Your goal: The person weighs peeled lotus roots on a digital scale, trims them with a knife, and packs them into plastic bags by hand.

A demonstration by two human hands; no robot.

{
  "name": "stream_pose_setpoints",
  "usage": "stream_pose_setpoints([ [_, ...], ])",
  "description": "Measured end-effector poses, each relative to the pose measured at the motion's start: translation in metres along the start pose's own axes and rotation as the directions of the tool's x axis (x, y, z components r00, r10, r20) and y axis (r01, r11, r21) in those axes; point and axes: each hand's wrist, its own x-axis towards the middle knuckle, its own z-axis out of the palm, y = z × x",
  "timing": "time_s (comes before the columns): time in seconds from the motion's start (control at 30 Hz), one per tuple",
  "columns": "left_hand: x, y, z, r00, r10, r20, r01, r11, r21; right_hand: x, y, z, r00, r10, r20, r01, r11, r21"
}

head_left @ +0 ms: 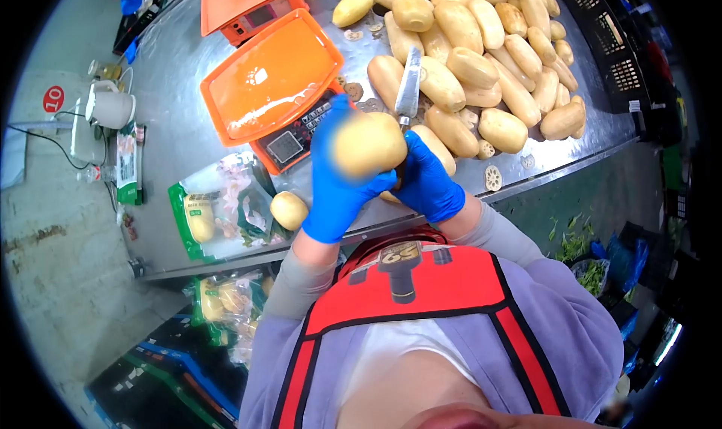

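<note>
My left hand (pixel 333 196), in a blue glove, is closed around a pale lotus root segment (pixel 368 145), held up over the table's near edge. My right hand (pixel 431 182), also gloved in blue, grips a knife (pixel 409 87) with its blade pointing away from me. The handle is mostly hidden by my fingers. The blade stands just right of the held lotus root. A smaller lotus root piece (pixel 289 210) lies left of my left hand, beside a clear and green printed bag (pixel 226 211). Ahead and to the right is a large pile of lotus roots (pixel 470 68).
An orange scale (pixel 271 79) stands on the metal table (pixel 169 98), with another orange scale (pixel 252 8) behind it. Cut slices (pixel 492 178) lie near the pile. Black crates (pixel 602 49) stand at the right. Filled bags (pixel 226 301) sit below the table at left.
</note>
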Motion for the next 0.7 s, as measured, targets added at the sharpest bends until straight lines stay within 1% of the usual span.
stream_pose_setpoints([
  [0.03,-0.002,-0.006,0.003,0.992,-0.112,0.059,0.117,0.989,-0.095,-0.005,-0.001,0.025,0.985,0.039,-0.168,-0.028,0.998,0.065],
  [0.07,-0.003,-0.011,0.004,0.968,-0.217,0.129,0.238,0.954,-0.183,-0.004,-0.006,0.016,0.985,0.041,-0.165,-0.031,0.997,0.064],
  [0.1,-0.005,-0.014,0.004,0.981,-0.174,0.085,0.189,0.954,-0.231,-0.003,-0.018,-0.003,0.998,0.007,0.055,0.004,0.978,-0.211],
  [0.13,-0.004,-0.012,0.001,0.981,-0.178,0.081,0.192,0.954,-0.231,-0.002,-0.024,-0.011,0.962,0.036,0.27,0.095,0.885,-0.456],
  [0.17,-0.001,-0.007,-0.004,0.991,-0.127,0.048,0.132,0.983,-0.13,-0.001,-0.024,-0.008,0.976,-0.208,0.065,0.191,0.671,-0.716],
  [0.2,0.002,0.003,-0.003,0.993,-0.121,-0.001,0.12,0.987,-0.11,0.008,-0.021,-0.016,0.882,-0.431,0.19,0.411,0.508,-0.757],
  [0.23,0.004,0.012,-0.003,0.992,-0.115,-0.05,0.111,0.99,-0.089,0.005,-0.03,-0.023,0.843,-0.451,0.293,0.437,0.258,-0.862],
  [0.27,0.005,0.011,-0.007,0.992,-0.116,-0.05,0.111,0.99,-0.089,0.001,-0.039,-0.027,0.806,-0.441,0.395,0.436,-0.01,-0.9],
  [0.3,0.006,0.008,-0.015,0.994,-0.092,0.056,0.086,0.992,0.096,-0.003,-0.043,-0.019,0.806,-0.443,0.393,0.435,-0.008,-0.901],
  [0.33,0.005,0.008,-0.015,0.992,-0.041,0.116,0.012,0.971,0.24,-0.006,-0.049,-0.009,0.716,-0.371,0.592,0.507,-0.307,-0.806],
  [0.37,0.004,0.008,-0.014,0.985,0.011,0.175,-0.077,0.924,0.375,-0.009,-0.053,-0.003,0.618,-0.236,0.75,0.536,-0.572,-0.621],
  [0.4,0.003,0.008,-0.014,0.971,0.062,0.233,-0.172,0.855,0.489,-0.009,-0.053,-0.001,0.618,-0.238,0.749,0.533,-0.573,-0.622],
  [0.43,0.002,0.013,-0.012,0.981,-0.004,0.196,-0.06,0.945,0.323,-0.01,-0.052,0.002,0.593,-0.225,0.773,0.528,-0.617,-0.584],
  [0.47,0.001,0.015,-0.011,0.982,-0.078,0.171,0.054,0.989,0.141,-0.01,-0.052,0.003,0.568,-0.208,0.796,0.521,-0.658,-0.544],
  [0.5,0.001,0.014,-0.011,0.984,-0.032,0.178,-0.001,0.984,0.181,-0.012,-0.054,0.005,0.568,-0.209,0.796,0.521,-0.658,-0.544],
  [0.53,0.002,0.015,-0.009,0.984,-0.032,0.178,0.0,0.984,0.181,-0.014,-0.055,0.008,0.58,-0.18,0.794,0.514,-0.675,-0.529],
  [0.6,0.004,0.019,-0.004,0.993,0.026,0.115,-0.036,0.996,0.084,-0.015,-0.057,0.01,0.593,-0.151,0.791,0.508,-0.691,-0.514],
  [0.63,0.006,0.023,-0.005,0.993,0.026,0.115,-0.036,0.996,0.085,-0.016,-0.057,0.01,0.603,-0.141,0.785,0.502,-0.697,-0.511],
  [0.7,0.008,0.032,-0.008,0.98,-0.106,0.167,0.084,0.988,0.133,-0.016,-0.057,0.01,0.614,-0.131,0.779,0.497,-0.703,-0.509],
])
